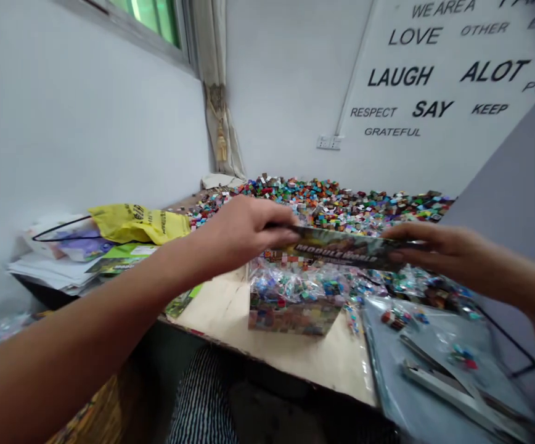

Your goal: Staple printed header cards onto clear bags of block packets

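Observation:
My left hand (249,231) and my right hand (427,243) pinch opposite ends of a dark printed box lid (341,248) with partly blurred lettering on its side. It is held level above an open box (290,316) on the table. Clear plastic bags of small coloured bricks (295,285) fill the box and rise above its rim. Its printed front faces me. Whether the lid touches the bags cannot be made out.
A large heap of loose coloured bricks (355,209) covers the back. At the right, scissors (447,385) and small brick bags lie on clear plastic (387,361). A yellow bag (133,223), papers (59,271) and a green leaflet (122,258) are at left. The table's front edge is close.

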A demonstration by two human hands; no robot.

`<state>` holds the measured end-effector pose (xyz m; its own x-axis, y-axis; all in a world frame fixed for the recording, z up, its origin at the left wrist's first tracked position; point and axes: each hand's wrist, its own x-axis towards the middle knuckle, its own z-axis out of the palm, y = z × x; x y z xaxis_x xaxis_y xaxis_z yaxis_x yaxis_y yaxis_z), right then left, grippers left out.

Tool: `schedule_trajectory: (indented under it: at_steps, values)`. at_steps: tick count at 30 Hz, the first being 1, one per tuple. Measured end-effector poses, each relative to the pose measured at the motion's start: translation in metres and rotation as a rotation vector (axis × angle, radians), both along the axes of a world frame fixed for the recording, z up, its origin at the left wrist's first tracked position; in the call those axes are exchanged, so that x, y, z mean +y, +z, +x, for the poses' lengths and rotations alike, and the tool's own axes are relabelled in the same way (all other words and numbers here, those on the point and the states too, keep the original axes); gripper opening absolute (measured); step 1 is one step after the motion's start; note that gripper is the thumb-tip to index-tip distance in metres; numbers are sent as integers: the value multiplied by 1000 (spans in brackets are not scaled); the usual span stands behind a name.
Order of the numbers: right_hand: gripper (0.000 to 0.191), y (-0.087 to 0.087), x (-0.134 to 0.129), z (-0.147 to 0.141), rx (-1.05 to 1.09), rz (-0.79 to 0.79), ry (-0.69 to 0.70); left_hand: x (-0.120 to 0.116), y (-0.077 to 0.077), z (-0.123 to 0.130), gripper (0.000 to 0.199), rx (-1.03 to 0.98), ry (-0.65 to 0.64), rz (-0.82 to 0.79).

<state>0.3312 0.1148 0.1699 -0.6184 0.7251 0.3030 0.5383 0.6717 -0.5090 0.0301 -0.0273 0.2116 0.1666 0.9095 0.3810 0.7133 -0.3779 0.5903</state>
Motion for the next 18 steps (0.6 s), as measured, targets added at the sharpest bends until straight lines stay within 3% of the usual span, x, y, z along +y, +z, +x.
schedule_trajectory:
  at_steps: [4, 7, 10, 14, 18]
  values:
    - [38, -20, 30, 8, 56, -173, 26, 57, 3, 15, 16, 33, -71, -30]
    - [37, -43, 28, 14, 170, -342, -17, 74, -3, 21, 17, 98, -124, -61]
    - [37, -59, 24, 7, 177, -452, 33, 70, -8, 15, 17, 138, -121, -90]
    - [49, -73, 31, -19, 88, -368, 111, 46, -18, -12, 18, 103, -64, -153]
    - [54, -76, 33, -45, 18, -274, 188, 21, -48, -37, 25, -22, 29, -159]
